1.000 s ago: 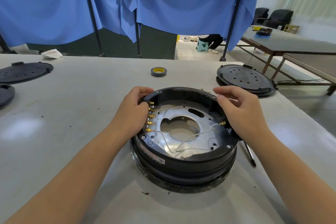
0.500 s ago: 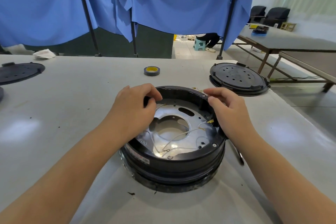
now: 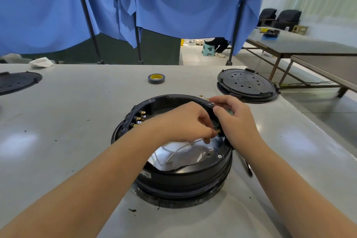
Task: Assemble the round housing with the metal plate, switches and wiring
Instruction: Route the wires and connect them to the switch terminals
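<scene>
The round black housing (image 3: 185,177) stands on the grey table (image 3: 77,121) in front of me. Inside it lies the shiny metal plate (image 3: 185,158) with white wires (image 3: 179,149) across it. Brass switch terminals (image 3: 139,120) line the housing's left inner wall. My left hand (image 3: 185,121) reaches across the housing and pinches a brass wire connector (image 3: 218,131) at the right inner wall. My right hand (image 3: 237,120) rests over the housing's right rim, fingers curled round the rim beside that connector. The plate's centre is hidden by my left hand.
A roll of dark tape with a yellow core (image 3: 156,78) lies beyond the housing. A black round cover (image 3: 247,85) sits at the right back, another cover (image 3: 17,82) at the far left. A dark tool (image 3: 246,164) lies right of the housing. Blue curtains hang behind the table.
My left hand has left the terminals on the left wall and crossed to the right wall, where it now pinches a connector. My right hand stayed on the right rim.
</scene>
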Available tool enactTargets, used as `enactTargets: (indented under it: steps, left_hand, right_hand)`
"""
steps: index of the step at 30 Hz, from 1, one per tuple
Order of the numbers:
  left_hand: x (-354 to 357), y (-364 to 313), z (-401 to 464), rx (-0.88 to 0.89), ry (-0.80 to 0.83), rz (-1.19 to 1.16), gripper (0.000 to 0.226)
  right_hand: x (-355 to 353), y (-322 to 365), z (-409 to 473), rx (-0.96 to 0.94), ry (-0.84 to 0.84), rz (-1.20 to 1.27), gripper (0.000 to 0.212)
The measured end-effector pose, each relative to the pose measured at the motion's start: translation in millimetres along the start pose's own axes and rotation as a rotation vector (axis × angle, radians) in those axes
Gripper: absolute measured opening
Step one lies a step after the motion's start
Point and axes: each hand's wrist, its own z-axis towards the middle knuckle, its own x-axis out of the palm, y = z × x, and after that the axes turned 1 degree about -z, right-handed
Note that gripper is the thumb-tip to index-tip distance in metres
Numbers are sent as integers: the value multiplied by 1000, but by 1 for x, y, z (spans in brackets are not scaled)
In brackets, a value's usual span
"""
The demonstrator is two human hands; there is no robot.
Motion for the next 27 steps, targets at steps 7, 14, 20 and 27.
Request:
enactTargets:
  steps: [7,14,20,27]
  left_hand:
    - [-3,15,3,35,-67,-101,4]
    - [4,17,3,86,-111,68,11]
    - [15,12,0,131,-134,214,16]
    - [15,12,-1,126,-148,205,20]
  right_hand:
    - [-2,-1,2,-21,-11,-38,25]
    - [0,-1,2,-33,-16,-79,26]
    - [-1,0,1,-30,-15,-70,26]
    - [-1,-1,1,-37,-8,-77,26]
